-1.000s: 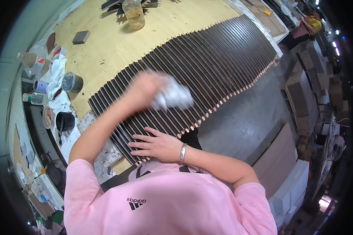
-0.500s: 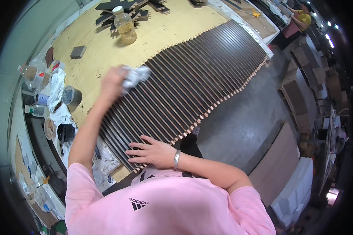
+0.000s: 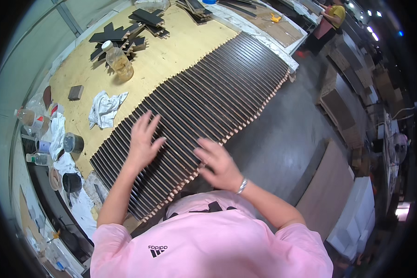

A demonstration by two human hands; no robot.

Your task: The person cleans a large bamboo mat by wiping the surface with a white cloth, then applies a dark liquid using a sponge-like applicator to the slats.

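Currently both the left hand (image 3: 143, 141) and right hand (image 3: 217, 164) rest open and flat on the dark slat row (image 3: 204, 99), apparently aligning the slats; next, press evenly along them.

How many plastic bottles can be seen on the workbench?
3. One bottle with yellowish liquid stands near the dark offcuts. A second bottle and a third bottle lie at the left edge. Clutter there may hide others.

Seen from above: left hand (image 3: 143, 141) spread flat on a long row of dark wooden slats with pale ends (image 3: 208, 99), right hand (image 3: 217, 162) open at the row's near edge. Beside the slats, on a yellowish plywood tabletop (image 3: 171, 55): crumpled white cloth (image 3: 104, 109), clear plastic bottle of amber liquid (image 3: 118, 60).
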